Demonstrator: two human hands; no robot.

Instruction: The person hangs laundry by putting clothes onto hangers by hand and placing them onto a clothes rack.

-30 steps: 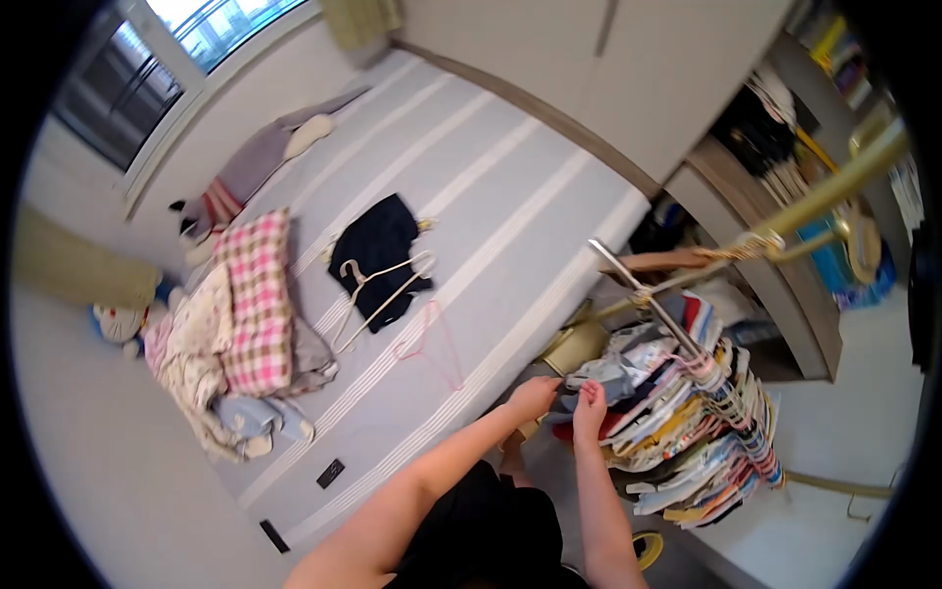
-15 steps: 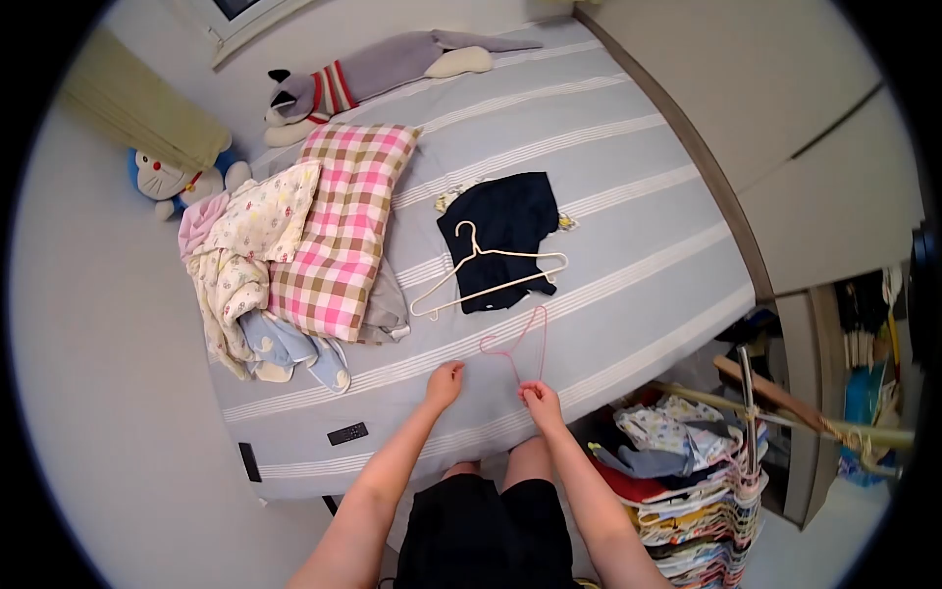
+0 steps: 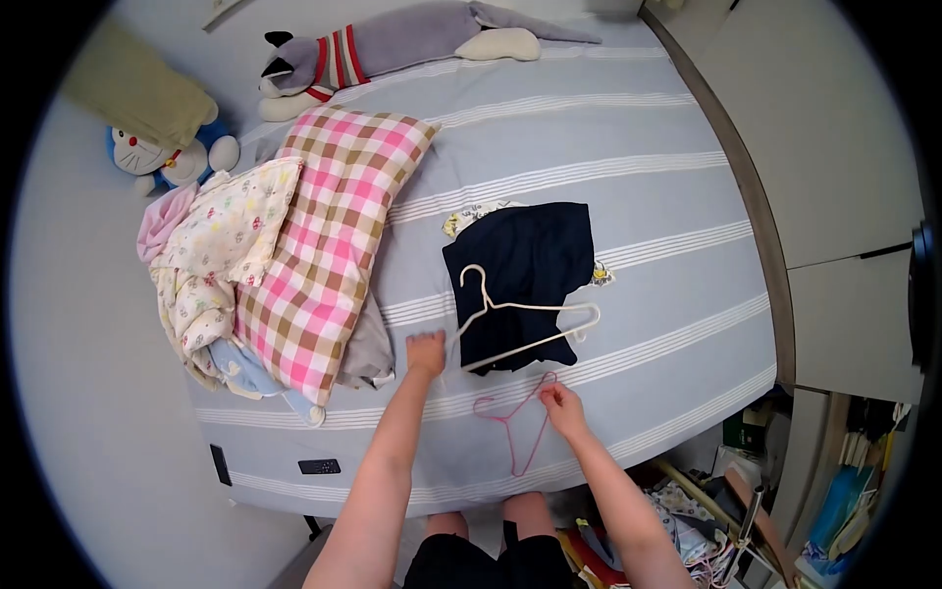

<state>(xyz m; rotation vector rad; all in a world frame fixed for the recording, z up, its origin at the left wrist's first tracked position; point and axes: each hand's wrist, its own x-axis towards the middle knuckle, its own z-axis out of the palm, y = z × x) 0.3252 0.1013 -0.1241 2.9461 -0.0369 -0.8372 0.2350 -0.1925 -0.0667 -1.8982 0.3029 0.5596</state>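
Observation:
A dark navy garment (image 3: 530, 245) lies on the bed over a floral printed cloth (image 3: 476, 216). On top of it rests a cream clothes hanger (image 3: 535, 305), its hook toward the upper left. My left hand (image 3: 426, 355) is low over the bed beside the hanger's left end, fingers apart and pointing forward; whether it touches the hanger is unclear. Just below the garment, my right hand (image 3: 561, 407) pinches one end of a thin pink clothes hanger (image 3: 507, 420), whose hook points left.
Left on the striped bed (image 3: 628, 128) are a checked pillow (image 3: 334, 236), a heap of printed cloths (image 3: 221, 236), and a remote control (image 3: 319, 466). Plush toys (image 3: 412, 44) lie along the far side. Clothes on a rack (image 3: 677, 515) stand at the lower right.
My left hand has reached forward to beside the cream hanger. My right hand has brought the pink hanger closer to the garment and turned it. The view has shifted.

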